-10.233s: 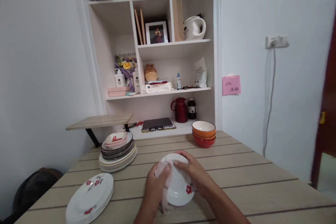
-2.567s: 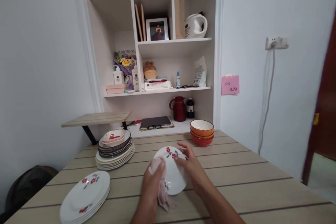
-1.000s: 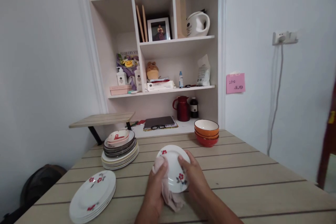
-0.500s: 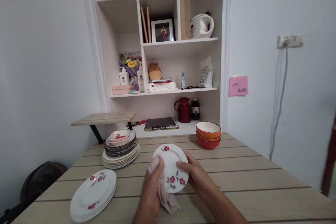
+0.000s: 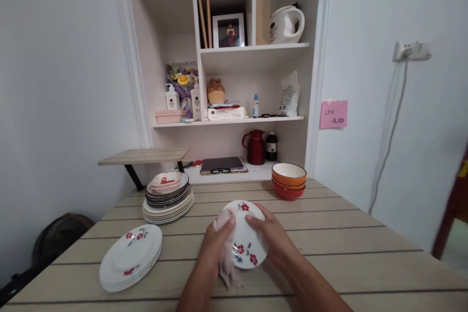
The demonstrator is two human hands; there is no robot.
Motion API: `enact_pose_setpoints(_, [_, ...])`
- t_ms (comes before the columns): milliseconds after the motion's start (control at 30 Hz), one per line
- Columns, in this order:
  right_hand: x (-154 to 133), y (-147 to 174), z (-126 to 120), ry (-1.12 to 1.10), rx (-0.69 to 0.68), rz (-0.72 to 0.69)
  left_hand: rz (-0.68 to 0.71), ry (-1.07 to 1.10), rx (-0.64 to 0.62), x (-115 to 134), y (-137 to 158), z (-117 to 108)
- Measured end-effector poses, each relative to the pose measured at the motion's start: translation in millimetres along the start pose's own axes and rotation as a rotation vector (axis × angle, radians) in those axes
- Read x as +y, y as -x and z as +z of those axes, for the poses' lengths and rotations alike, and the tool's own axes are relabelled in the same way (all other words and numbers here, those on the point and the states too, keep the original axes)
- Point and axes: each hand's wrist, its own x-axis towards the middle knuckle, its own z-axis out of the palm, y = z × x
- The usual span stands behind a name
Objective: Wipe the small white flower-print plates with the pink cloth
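Note:
Above the near middle of the table a white plate (image 5: 244, 234) with red flowers is tilted toward me. My right hand (image 5: 272, 234) grips its right edge, thumb across the face and fingers behind. A pale pink cloth (image 5: 227, 258) is in my left hand (image 5: 216, 243), which pinches the plate's left edge through it; the cloth's loose end hangs below. To the left lies a stack of matching flowered plates (image 5: 128, 258). Behind that stands a taller pile of plates (image 5: 168, 204) topped by a small pink-rimmed dish (image 5: 166, 180).
Orange and red bowls (image 5: 288, 181) are stacked at the table's back right. A small raised wooden shelf (image 5: 144, 156) is at the back left. Beyond the table, a shelving unit (image 5: 252, 119) holds a red jug (image 5: 255, 147), a dark bottle (image 5: 271, 146) and a laptop (image 5: 222, 164).
The plate has shifted slightly right in my hands, and my left hand with the cloth has slid along its left side. My view has tipped down a little.

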Motion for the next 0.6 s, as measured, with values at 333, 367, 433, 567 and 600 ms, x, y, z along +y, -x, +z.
enact_pose_setpoints(333, [18.0,-5.1,8.7,-0.226,0.229,-0.118,-0.039,0.229,0.03,-15.4,1.8,18.4])
enact_pose_setpoints(367, [18.3,-6.5,7.6,-0.237,0.248,-0.12,-0.038,0.235,0.018,-18.4,2.3,20.4])
enact_pose_setpoints(433, [19.0,-8.9,5.6,-0.25,0.246,-0.103,-0.017,0.236,0.02,-22.3,3.0,22.6])
enact_pose_setpoints(567, [17.0,-11.1,2.2,-0.233,0.131,-0.018,0.08,0.162,0.068,-18.4,1.7,18.2])
enact_pose_setpoints(600, [15.1,-11.5,0.9,-0.213,0.104,-0.011,0.096,0.126,0.078,-15.4,1.1,15.8])
